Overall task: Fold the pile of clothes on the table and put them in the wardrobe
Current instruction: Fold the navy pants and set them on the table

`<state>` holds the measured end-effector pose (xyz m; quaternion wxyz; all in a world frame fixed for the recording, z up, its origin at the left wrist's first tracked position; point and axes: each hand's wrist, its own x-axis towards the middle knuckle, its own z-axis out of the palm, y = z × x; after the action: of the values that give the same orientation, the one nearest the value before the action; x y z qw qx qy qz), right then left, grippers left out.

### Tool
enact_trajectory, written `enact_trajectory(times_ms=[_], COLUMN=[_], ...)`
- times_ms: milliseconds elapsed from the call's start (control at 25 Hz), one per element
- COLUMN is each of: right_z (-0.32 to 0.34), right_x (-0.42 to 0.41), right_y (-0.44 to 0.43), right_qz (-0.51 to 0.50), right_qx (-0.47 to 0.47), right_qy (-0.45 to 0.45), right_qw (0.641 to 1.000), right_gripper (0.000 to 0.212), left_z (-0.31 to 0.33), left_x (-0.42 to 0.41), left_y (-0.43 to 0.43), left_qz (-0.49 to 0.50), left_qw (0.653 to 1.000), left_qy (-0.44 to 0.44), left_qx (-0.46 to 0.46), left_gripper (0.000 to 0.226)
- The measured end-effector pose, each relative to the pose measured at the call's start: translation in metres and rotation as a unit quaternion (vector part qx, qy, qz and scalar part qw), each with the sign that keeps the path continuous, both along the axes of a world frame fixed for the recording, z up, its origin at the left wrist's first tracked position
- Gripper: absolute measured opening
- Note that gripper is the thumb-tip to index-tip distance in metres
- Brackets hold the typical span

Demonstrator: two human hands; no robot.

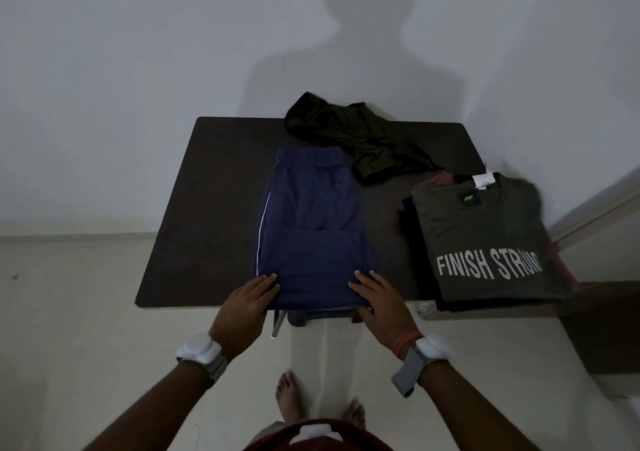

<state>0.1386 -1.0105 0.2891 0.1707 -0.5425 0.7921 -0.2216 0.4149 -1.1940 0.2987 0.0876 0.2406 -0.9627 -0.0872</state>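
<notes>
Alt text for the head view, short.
The left hand and right hand rest on the near edge of a folded blue garment on a dark table. A crumpled olive garment lies behind; a folded FINISH STRONG T-shirt tops a stack at right.

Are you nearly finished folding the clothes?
Done: the FINISH STRONG shirt tops a folded stack. In hand: left hand and right hand press the part-folded blue pants. Left: the crumpled green garment, then everything into the wardrobe, not in view.

1. A pale wall (138, 52) bears a person's shadow (370, 56).
2. A light floor (69, 312) meets the wall at a skirting strip (69, 236).
3. Two bare feet (289, 398) stand on the floor.
</notes>
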Motion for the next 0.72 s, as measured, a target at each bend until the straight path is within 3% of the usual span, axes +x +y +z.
enact_trajectory(times_ms=[120,200,280,360,440,600,720], right_z=[0.003,0.013,0.030,0.047,0.059,0.079,0.092], right_x=[0.000,-0.002,-0.007,-0.015,-0.022,-0.031,-0.039], right_y=[-0.001,-0.003,-0.009,-0.019,-0.030,-0.056,-0.078], right_qz=[-0.003,0.002,-0.015,-0.045,-0.070,-0.121,-0.151], right_qx=[-0.036,-0.057,-0.031,-0.015,-0.016,-0.058,-0.112], right_qy=[-0.017,-0.029,-0.079,-0.154,-0.220,-0.283,-0.278], right_qw=[0.999,0.998,0.996,0.987,0.973,0.950,0.942], right_gripper=[0.042,0.027,0.012,0.029,0.032,0.049,0.041], left_z=[0.007,0.023,0.046,0.066,0.081,0.098,0.105], left_x=[-0.001,-0.005,-0.007,-0.014,-0.018,-0.025,-0.044], left_y=[-0.010,-0.016,-0.026,-0.043,-0.060,-0.083,-0.107], left_qz=[-0.002,0.013,0.030,0.042,0.049,0.066,0.086], left_qw=[0.999,0.997,0.978,0.932,0.895,0.879,0.877], left_qy=[0.032,0.024,-0.029,-0.071,-0.073,0.060,0.164], left_qx=[0.006,0.069,0.205,0.353,0.437,0.468,0.444], left_gripper=[0.036,0.029,0.018,0.026,0.030,0.020,0.015])
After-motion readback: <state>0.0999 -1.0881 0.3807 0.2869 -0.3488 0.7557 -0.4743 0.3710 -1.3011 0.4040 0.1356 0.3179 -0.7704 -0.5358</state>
